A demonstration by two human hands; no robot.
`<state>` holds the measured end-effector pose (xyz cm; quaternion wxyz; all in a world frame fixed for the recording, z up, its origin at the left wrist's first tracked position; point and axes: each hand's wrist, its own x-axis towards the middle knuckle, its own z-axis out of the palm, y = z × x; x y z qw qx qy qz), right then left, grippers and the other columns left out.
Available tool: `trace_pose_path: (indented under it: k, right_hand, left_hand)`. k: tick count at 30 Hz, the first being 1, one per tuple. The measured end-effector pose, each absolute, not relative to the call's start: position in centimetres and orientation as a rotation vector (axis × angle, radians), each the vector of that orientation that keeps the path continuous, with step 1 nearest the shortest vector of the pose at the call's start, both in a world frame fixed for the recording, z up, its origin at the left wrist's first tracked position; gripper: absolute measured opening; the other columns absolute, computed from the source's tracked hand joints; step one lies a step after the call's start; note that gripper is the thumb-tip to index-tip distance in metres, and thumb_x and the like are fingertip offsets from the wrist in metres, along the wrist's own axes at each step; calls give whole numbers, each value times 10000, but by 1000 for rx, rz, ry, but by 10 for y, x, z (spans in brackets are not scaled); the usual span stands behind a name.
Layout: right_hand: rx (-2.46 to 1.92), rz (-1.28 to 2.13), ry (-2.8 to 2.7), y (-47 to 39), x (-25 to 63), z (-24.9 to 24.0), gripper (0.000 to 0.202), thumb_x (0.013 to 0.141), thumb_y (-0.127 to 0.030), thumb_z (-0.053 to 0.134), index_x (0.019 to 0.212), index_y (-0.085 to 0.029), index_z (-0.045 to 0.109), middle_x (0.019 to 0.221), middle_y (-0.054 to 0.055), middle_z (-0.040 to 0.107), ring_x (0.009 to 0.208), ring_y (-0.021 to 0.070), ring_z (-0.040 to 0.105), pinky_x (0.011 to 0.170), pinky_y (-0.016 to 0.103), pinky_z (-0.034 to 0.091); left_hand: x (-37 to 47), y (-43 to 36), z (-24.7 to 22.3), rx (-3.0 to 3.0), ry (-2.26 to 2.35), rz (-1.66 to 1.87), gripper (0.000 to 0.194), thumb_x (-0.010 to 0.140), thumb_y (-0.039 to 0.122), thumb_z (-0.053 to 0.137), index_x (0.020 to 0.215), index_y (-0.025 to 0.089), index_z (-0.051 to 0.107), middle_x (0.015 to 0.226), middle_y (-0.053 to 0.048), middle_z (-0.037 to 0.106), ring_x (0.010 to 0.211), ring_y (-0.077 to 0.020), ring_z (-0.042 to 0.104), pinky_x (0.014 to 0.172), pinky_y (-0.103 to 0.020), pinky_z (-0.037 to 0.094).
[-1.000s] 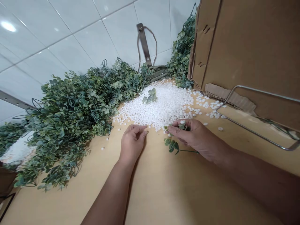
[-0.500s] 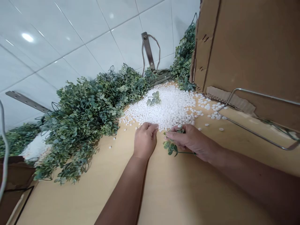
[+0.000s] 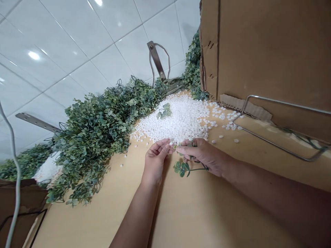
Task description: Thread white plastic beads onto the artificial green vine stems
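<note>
My right hand [image 3: 204, 153] is closed around an artificial leaf sprig [image 3: 182, 168], whose round green leaves and thin stem hang out below the fingers. Thumb and forefinger of my left hand [image 3: 156, 156] pinch a small white plastic piece [image 3: 171, 144], close to the fingertips of the right hand. Just beyond both hands lies a heap of the same small white plastic pieces [image 3: 181, 117] on the wooden table [image 3: 191, 213]. A loose leaf cluster [image 3: 164, 111] rests on top of the heap.
A large pile of artificial foliage [image 3: 98, 124] stretches along the tiled wall [image 3: 77, 41]. At the right stand a cardboard box [image 3: 266, 51] and a bent metal wire frame [image 3: 279, 147]. A white cable [image 3: 17, 179] hangs at the left. A metal strip [image 3: 156, 60] leans behind the heap.
My left hand has lifted from the edge of the heap with a white piece pinched in it, turning toward the sprig. My right hand still holds the sprig. The view has shifted slightly.
</note>
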<state>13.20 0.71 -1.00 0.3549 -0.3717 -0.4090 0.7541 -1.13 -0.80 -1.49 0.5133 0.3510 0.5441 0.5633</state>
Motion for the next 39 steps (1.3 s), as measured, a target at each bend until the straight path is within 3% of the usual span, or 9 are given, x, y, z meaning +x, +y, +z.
trace_pose_path:
  k: [2, 10, 19, 23, 28, 34, 36, 39]
  right_hand:
    - [-963, 1939, -1052, 8, 132, -12, 290, 570, -355, 724, 498, -154, 526, 466, -46, 480, 524, 89, 502, 593, 236, 395]
    - [-988, 1940, -1026, 8, 128, -14, 274, 564, -359, 736, 550, -152, 556, 506, -34, 544, 506, 81, 502, 542, 217, 390]
    - [-1035, 1821, -1036, 6, 125, -14, 272, 549, -391, 748, 647, -169, 628, 589, -28, 584, 609, 103, 553, 616, 233, 422]
    - [-1061, 1819, -1025, 9, 126, -13, 249, 523, -341, 767, 625, -156, 635, 551, -30, 589, 562, 93, 547, 582, 225, 418]
    - [-1107, 1726, -903, 16, 130, -14, 190, 592, -301, 735, 627, -155, 618, 614, -6, 631, 607, 108, 584, 559, 213, 436]
    - [-955, 1472, -965, 18, 140, -4, 148, 641, -298, 714, 640, -179, 626, 704, 2, 660, 693, 128, 613, 667, 251, 494]
    - [-859, 1571, -944, 18, 146, 5, 146, 653, -284, 705, 616, -177, 614, 696, -2, 658, 688, 128, 627, 672, 261, 515]
    - [-710, 1863, -995, 15, 156, 17, 162, 676, -293, 684, 619, -160, 613, 656, 0, 650, 588, 117, 628, 558, 235, 523]
  left_hand:
    - [-9, -12, -13, 792, 1242, 1309, 303, 556, 226, 766, 842, 155, 694, 590, 14, 638, 544, -56, 528, 574, -169, 413]
    - [-13, -11, -15, 783, 1137, 1246, 218, 543, 250, 782, 719, 146, 706, 572, 7, 642, 554, -55, 548, 569, -150, 423]
    - [-14, -10, -15, 902, 1322, 1307, 212, 535, 242, 777, 699, 135, 697, 588, -2, 645, 540, -78, 544, 552, -190, 448]
    - [-11, -11, -14, 947, 1326, 1255, 208, 506, 237, 787, 668, 135, 706, 577, -9, 658, 527, -85, 546, 553, -208, 456]
    - [-10, -12, -15, 906, 1277, 1247, 213, 539, 237, 775, 716, 138, 712, 636, -16, 680, 571, -82, 569, 613, -208, 465]
    - [-15, -10, -17, 885, 1247, 1278, 181, 573, 236, 762, 708, 140, 689, 624, -8, 667, 603, -76, 577, 632, -187, 448]
    - [-14, -10, -16, 922, 1251, 1259, 182, 584, 252, 757, 704, 137, 680, 627, -10, 664, 604, -79, 575, 619, -189, 441]
    - [-10, -13, -13, 974, 1213, 1140, 202, 602, 296, 745, 699, 137, 667, 612, -11, 654, 551, -83, 557, 556, -203, 423]
